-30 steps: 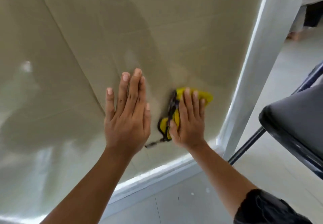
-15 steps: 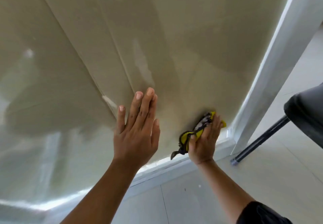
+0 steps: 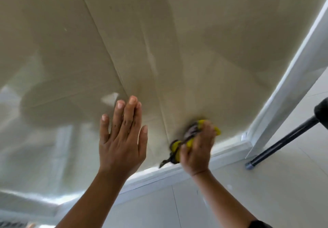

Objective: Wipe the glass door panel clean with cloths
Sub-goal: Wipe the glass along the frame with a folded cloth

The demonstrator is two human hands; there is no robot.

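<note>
Right hand [image 3: 197, 149] gripped the bunched yellow cloth [image 3: 176, 146], blurred, and pressed it to the glass door panel [image 3: 204, 50]. Just below ran the white door frame [image 3: 229, 150]. To its left, the left hand [image 3: 122, 139] lay flat on the glass, fingers straight. To its right stood a black chair leg [image 3: 284, 143].

Black sleeve [image 3: 260, 225] — right side only

L hand: your left hand [image 3: 122, 139] lay flat on the glass door panel [image 3: 195, 50], fingers straight.
R hand: your right hand [image 3: 197, 149] gripped a bunched yellow cloth [image 3: 175, 147] vs the glass, just above the bottom rail [image 3: 229, 152]; blurred.
Bkgd: black chair leg [image 3: 284, 141] stood on tiled floor [image 3: 230, 183], beside the white door post [image 3: 291, 94].
</note>
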